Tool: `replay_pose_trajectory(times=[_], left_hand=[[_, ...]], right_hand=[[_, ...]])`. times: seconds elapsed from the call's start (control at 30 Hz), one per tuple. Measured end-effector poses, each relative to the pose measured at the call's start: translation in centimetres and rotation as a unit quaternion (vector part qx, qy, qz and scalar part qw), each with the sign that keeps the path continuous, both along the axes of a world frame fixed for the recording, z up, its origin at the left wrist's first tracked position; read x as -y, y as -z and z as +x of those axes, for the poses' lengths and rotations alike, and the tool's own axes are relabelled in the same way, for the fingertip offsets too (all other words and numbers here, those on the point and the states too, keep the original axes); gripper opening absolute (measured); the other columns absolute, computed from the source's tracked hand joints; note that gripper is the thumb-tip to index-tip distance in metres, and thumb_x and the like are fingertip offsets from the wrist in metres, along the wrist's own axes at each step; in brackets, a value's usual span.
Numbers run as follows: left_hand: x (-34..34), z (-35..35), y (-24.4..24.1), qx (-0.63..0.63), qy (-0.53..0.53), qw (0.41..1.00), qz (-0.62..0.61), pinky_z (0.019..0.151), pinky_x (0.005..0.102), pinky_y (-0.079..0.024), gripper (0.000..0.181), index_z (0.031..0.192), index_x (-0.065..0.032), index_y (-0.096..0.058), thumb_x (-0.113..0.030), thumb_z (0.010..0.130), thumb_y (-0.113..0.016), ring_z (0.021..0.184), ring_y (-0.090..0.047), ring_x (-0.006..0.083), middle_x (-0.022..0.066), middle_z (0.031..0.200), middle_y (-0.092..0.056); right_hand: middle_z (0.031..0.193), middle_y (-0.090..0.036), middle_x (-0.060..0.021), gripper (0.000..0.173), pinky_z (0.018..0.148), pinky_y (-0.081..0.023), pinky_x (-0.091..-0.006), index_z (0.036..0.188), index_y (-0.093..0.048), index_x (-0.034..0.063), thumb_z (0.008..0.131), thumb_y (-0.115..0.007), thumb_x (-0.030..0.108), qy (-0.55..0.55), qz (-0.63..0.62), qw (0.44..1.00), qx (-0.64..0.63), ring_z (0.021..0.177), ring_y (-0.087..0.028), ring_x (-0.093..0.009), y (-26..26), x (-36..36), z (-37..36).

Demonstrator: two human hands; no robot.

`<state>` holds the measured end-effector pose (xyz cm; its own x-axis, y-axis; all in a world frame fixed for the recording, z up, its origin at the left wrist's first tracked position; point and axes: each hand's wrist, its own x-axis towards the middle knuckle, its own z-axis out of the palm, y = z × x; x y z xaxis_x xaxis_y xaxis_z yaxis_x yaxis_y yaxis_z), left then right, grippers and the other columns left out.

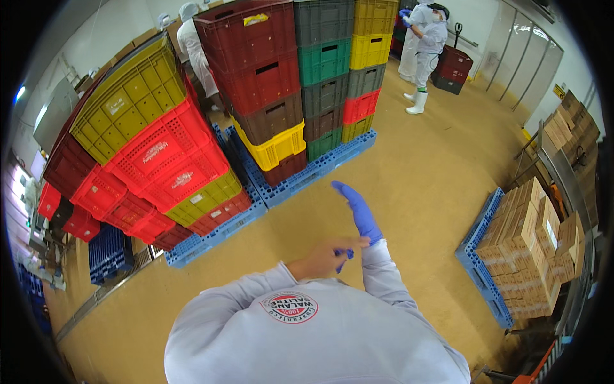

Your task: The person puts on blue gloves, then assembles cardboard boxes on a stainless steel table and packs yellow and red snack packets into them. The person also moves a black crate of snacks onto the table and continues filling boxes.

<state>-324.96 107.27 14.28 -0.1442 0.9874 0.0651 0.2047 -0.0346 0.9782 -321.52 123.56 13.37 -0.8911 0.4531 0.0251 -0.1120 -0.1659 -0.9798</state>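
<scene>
My left hand [319,258] is bare and reaches across in front of my chest. A crumpled piece of blue glove material [343,257] shows among its curled fingers. Its outstretched fingertips are at the cuff of the blue disposable glove [367,218] on my right hand [356,206]. That right hand is raised with its fingers extended, and nothing is seen in it. The left hand is slightly blurred, so its exact grip on the cuff is unclear. Both arms are in white sleeves.
Stacked plastic crates [261,72] stand on blue plastic pallets [316,168] ahead; more crates [168,153] stand at left. Cardboard boxes [518,240] fill a blue pallet [475,249] at right. Several co-workers in white are beyond, one [427,53] near a pallet jack [458,31].
</scene>
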Motion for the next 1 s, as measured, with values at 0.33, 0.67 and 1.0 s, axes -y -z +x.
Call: replay_pose_trajectory(times=[0.33,0.67,1.0], left_hand=[[0.1,-12.6,-6.4,0.279,-0.217,0.928,0.114,0.046,0.0132,-0.034,0.04,0.122,-0.0006,-0.053,0.001,0.082,-0.05,0.063,-0.05,-0.0006,0.008,0.113,-0.061],[15.7,-15.3,-7.0,0.097,-0.372,0.923,-0.037,0.052,0.0184,-0.04,0.027,0.1,-0.0005,-0.066,-0.022,0.084,-0.066,0.061,-0.052,0.0042,-0.0002,0.077,-0.064],[47.0,-14.6,-4.7,0.143,-0.578,0.803,0.039,0.06,0.0208,-0.047,0.021,0.088,0.0009,-0.067,-0.019,0.087,-0.062,0.063,-0.059,0.0088,0.0057,0.074,-0.066]], right_hand=[[0.107,-0.062,-0.0115,0.035,0.087,-0.045,-0.0298,0.117,-0.054,-0.0015,0.088,-0.056,0.018,-0.088,-0.173,0.977,-0.094,0.098,-0.06,-0.017,-4.9,-0.6,-1.5],[0.09,-0.064,-0.0059,0.023,0.068,-0.047,-0.0237,0.11,-0.06,0.001,0.09,-0.055,0.012,-0.066,-0.261,0.957,-0.106,0.079,-0.061,-0.014,-4.9,6.6,-12.8],[0.09,-0.062,-0.005,0.026,0.066,-0.046,-0.0206,0.112,-0.058,0.0002,0.088,-0.056,0.01,-0.236,-0.213,0.944,-0.084,0.079,-0.059,-0.011,-4.0,33.9,-26.0]])
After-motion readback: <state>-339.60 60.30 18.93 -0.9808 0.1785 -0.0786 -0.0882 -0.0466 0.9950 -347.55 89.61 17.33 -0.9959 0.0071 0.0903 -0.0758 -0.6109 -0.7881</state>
